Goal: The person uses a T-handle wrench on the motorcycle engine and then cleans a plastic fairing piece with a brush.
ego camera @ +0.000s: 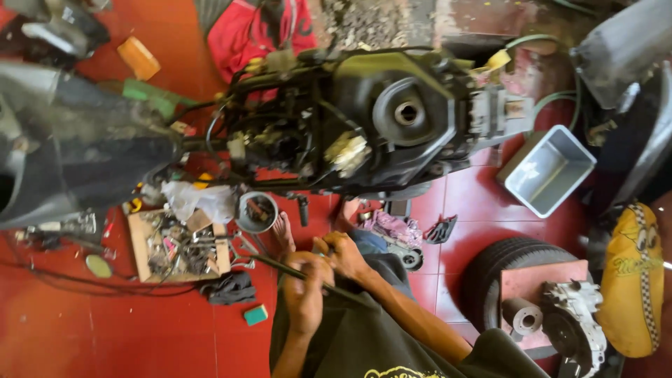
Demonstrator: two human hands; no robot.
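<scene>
Everything is placed against the stripped scooter frame (pixel 364 119), which lies across the top of the view with its black tank and round filler hole showing. Left of the frame is a grey body panel (pixel 70 154). Below the frame's left end sits a wooden tray (pixel 136 245) full of small tools and bolts, with a dark rag (pixel 227 287) and a green block (pixel 255 314) just below it. A round tin (pixel 257 211) sits just under the frame, beside the tray.

Below the frame's middle, the left hand (pixel 304 294) is closed in a fist around a thin dark rod (pixel 280 268), which slants up-left toward the tin. The right hand (pixel 344 255), touching the left, is also curled around the rod, a little nearer the frame. A bare foot (pixel 283 234) rests between the hands and the tin.

Right of the frame's tail lies a grey tub (pixel 549 168). Below that, a tyre (pixel 514 269) carries an engine case (pixel 574 315), with a yellow bag (pixel 633 280) furthest right.
</scene>
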